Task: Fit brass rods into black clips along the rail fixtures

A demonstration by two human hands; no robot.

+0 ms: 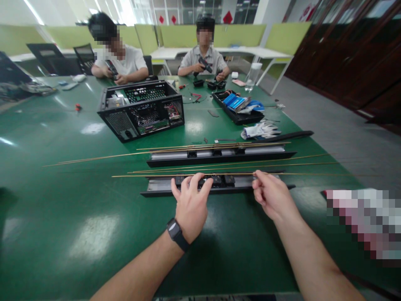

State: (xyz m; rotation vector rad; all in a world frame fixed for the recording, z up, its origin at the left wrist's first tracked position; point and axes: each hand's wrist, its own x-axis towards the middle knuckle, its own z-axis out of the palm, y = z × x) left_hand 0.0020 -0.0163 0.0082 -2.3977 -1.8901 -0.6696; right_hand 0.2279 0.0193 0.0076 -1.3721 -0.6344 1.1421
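Observation:
My left hand, with a dark watch on its wrist, is spread over the nearer black channel. Its fingertips reach the small black blocks sitting inside; whether they press on them I cannot tell. At the channel's right part my right hand pinches a thin gold rod between thumb and forefinger. That rod runs lengthwise above the channel, past both its ends. More gold rods lie just behind. A second black channel with similar blocks and rods is parallel, farther back.
An open computer case stands back left. Behind the channels are white gloves, a black tray holding blue items, and a clear bottle. Two people sit across the green table. A blurred pink-and-white item is at right.

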